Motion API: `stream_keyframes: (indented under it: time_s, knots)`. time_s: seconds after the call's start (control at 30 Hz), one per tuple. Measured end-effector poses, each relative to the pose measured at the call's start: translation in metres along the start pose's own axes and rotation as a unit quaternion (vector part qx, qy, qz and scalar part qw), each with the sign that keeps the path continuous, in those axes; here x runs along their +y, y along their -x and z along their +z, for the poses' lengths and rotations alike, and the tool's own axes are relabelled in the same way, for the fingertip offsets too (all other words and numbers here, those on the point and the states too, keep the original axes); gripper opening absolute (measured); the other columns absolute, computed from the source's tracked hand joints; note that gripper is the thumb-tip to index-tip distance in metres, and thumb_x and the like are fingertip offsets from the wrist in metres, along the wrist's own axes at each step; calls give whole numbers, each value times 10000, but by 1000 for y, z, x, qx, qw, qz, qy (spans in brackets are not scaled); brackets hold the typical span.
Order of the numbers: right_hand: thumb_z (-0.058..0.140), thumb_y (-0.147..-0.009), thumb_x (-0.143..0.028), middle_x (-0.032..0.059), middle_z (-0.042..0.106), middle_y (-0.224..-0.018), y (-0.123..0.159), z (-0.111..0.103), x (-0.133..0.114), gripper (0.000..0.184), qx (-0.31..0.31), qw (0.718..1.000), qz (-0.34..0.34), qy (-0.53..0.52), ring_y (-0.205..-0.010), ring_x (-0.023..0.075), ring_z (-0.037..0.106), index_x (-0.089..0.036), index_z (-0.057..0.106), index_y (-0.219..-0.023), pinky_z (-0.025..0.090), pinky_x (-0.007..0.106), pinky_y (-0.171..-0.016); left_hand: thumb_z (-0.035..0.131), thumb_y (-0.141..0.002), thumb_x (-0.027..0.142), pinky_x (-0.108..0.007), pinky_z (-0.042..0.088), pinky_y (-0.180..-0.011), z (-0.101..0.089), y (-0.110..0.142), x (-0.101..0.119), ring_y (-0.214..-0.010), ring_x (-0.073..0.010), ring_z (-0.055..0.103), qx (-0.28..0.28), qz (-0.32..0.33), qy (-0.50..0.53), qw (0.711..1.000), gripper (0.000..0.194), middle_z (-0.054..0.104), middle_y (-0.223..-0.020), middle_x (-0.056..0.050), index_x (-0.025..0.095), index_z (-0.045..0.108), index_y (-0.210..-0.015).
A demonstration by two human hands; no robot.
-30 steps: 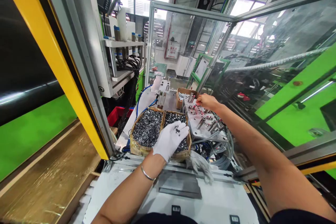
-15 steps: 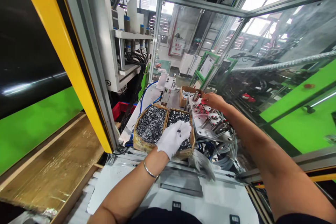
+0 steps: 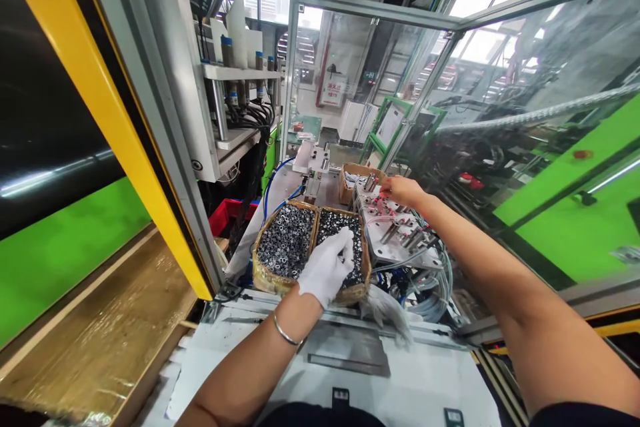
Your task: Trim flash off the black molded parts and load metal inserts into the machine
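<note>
"Two hands are at work. What does each grip hold?"

"The left hand, in a white glove, has its fingers curled in towards the thumb. Something dark shows between them, but I can't tell whether it is a held part or the box behind. The right hand is bare, its fingertips bent down at the far end of the fixture. I can't tell whether they pinch anything."

"And right under the glove?"

"The right-hand box, full of small dark parts. The glove covers some of it; I can't tell whether they touch."

"Where are the metal rings?"

"At ten o'clock from the glove, heaped in the left-hand box, which stands side by side with the other one."

"What about the fixture?"

"Between two and three o'clock from the glove, with upright and slanted metal pins on it. A small carton with pale pieces inside sits at one o'clock, just beside the fixture's far end."

"Further out?"

"Crumpled pale fabric lies at four o'clock, near the right-hand box. Coiled hoses are past it at three. A flat grey plate rests on the white table between five and six. The red bin is at ten, beyond the rings."
</note>
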State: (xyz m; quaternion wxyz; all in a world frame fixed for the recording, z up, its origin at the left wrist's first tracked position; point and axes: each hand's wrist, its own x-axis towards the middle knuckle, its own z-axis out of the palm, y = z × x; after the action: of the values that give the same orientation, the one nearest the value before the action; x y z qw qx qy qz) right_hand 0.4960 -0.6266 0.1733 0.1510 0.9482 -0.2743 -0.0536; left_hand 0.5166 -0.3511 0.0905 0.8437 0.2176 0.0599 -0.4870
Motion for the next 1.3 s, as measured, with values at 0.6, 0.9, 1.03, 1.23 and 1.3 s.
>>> stream_keyframes:
  time_s: [0.6, 0.9, 1.03, 1.23, 1.3]
  knots:
    - [600, -867, -355, 28, 741, -843, 72, -64, -58, 246, 53, 915, -311, -250, -746, 136, 631, -206, 790, -913, 455, 253, -717, 817, -700, 437, -226, 584, -760, -4, -11, 0, -764, -105, 667, -83, 119, -239, 960, 296, 693, -804, -9, 196, 671, -791]
    - [605, -828, -258, -3, 772, -935, 46, -22, -11, 245, -48, 988, -88, -122, -862, 160, 682, -244, 773, -1005, 453, 216, -688, 676, -789, 201, -190, 552, -817, -2, 0, 0, -781, -138, 701, -76, 226, -397, 886, 104, 750, -790, -84, 163, 743, -718]
    - [587, -847, -253, 26, 762, -1036, 52, -17, -19, 261, -51, 993, -72, -84, -936, 180, 681, -225, 765, -1035, 460, 232, -730, 523, -908, 124, -95, 531, -620, 8, 1, -5, -632, -55, 660, 13, 76, -196, 978, 266, 723, -743, -63, 137, 736, -750]
    - [600, -857, -285, 22, 761, -996, 47, -16, -15, 234, -69, 993, -60, -71, -908, 177, 680, -240, 770, -1012, 461, 226, -722, 643, -851, 120, -176, 571, -759, 4, 2, -6, -833, -115, 689, 6, 12, -98, 995, 82, 733, -925, -96, 132, 724, -846]
    - [633, -842, -301, 37, 749, -1042, 50, -20, -16, 232, -44, 996, -46, -63, -937, 197, 675, -249, 768, -1023, 471, 244, -732, 706, -826, 187, -177, 571, -671, 5, 3, -5, -778, -122, 686, 11, 4, -112, 994, 56, 722, -879, -99, 135, 708, -848]
